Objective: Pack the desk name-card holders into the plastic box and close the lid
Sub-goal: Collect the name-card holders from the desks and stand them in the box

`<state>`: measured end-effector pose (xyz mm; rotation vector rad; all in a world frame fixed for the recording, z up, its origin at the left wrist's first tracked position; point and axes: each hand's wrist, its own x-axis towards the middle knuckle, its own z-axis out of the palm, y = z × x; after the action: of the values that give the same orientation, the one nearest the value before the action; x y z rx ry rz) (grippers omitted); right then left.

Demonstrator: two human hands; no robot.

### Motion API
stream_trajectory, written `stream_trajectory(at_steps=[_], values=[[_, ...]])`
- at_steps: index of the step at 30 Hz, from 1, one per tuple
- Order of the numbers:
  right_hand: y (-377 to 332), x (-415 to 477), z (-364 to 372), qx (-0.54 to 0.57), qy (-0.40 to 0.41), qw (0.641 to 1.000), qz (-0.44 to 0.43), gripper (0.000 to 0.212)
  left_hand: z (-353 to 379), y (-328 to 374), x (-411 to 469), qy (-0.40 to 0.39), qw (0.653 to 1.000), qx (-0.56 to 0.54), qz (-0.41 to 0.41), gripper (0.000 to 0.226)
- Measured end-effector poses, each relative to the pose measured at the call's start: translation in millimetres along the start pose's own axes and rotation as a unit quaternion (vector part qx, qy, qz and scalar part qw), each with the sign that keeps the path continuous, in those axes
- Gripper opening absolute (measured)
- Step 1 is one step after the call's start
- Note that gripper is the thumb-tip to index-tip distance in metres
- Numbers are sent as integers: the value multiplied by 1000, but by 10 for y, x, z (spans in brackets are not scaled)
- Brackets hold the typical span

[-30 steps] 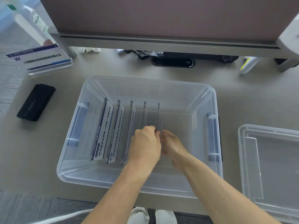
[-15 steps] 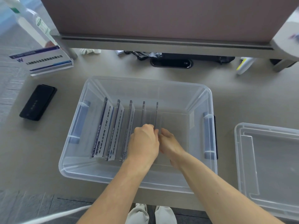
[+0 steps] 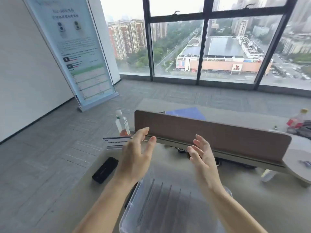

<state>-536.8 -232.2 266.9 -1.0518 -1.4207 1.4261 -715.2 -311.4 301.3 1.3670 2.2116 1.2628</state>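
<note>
With both my left hand [image 3: 134, 158] and right hand [image 3: 202, 158] raised bare and spread, each grip released, I judge packing nearly done: five clear acrylic name-card holders [image 3: 161, 204] stand in the near transparent plastic box [image 3: 127, 214], one printed holder [image 3: 116, 142] waits far-left on the tabletop [image 3: 252, 199], and no lid is on.

Your left hand [image 3: 134, 158] and right hand [image 3: 202, 157] raised, fingers spread, palms facing each other, both empty.

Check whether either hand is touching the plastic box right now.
Apart. The head view shows the left hand and right hand raised, open and empty, above the plastic box.
</note>
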Motion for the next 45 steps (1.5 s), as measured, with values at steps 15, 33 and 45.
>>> stream_trajectory(at_steps=[15, 33, 45], values=[[101, 890, 2133, -52, -71, 995, -55, 46, -1482, -1716, 1162, 70, 989, -71, -109, 49], [1847, 2279, 3523, -153, -18, 966, 209, 54, -961, -4271, 2536, -16, 910, -201, -362, 56], [3097, 2888, 3950, -146, 15, 960, 236, 51, -81, -5268, 2920, -31, 920, -128, -368, 39]])
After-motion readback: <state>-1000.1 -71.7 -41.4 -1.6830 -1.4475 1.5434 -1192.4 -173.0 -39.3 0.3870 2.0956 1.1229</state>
